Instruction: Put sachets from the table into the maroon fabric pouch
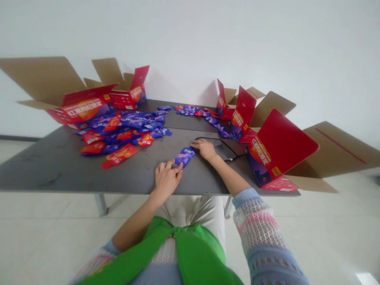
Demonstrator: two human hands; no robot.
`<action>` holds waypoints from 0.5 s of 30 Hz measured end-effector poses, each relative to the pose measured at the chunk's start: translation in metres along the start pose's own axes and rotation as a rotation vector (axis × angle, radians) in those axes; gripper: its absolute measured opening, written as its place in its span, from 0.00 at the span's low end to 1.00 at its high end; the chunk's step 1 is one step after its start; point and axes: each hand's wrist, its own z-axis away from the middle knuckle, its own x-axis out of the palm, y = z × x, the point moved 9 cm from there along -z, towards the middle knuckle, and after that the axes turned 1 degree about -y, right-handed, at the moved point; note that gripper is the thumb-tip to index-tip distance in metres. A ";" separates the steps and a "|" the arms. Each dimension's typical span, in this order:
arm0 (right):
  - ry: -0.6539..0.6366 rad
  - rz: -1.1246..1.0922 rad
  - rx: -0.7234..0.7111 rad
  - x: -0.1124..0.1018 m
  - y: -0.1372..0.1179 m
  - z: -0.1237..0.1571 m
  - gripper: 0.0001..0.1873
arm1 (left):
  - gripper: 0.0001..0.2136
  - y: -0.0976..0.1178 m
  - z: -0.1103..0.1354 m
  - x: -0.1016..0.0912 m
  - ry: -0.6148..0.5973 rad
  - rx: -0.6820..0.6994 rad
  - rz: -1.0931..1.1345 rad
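Observation:
A purple pouch (184,156) with white print lies slanted on the grey table in front of me. My left hand (168,176) holds its near end, with the thumb and curled fingers against the edge. At the far, narrower end, my right hand (204,148) has its fingers closed on the tip. Just left of my hands, a single red pouch (120,155) rests at the edge of a loose heap of purple pouches (139,120) and red ones. Beneath and beyond my right wrist is a dark, black-rimmed flat item (223,149), partly covered by my arm.
Open red cartons stand at the left, a large one (86,109) and one behind it (129,97). Along the right side are more open cartons, the nearest (273,154) with flaps spread past the table edge. A line of pouches (190,110) curves along the back.

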 end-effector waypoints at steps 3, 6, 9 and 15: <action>0.135 -0.074 -0.027 -0.016 0.008 0.013 0.30 | 0.16 0.000 0.000 0.000 -0.004 0.001 0.006; 0.323 -0.202 -0.200 -0.037 -0.011 0.039 0.32 | 0.16 0.000 0.000 -0.001 -0.001 0.010 -0.001; 0.365 -0.278 -0.427 -0.037 -0.045 0.061 0.31 | 0.17 0.001 0.000 -0.002 -0.008 0.010 -0.015; 0.131 -0.193 -0.492 0.013 -0.080 0.051 0.24 | 0.16 0.001 0.001 0.000 -0.035 0.019 -0.041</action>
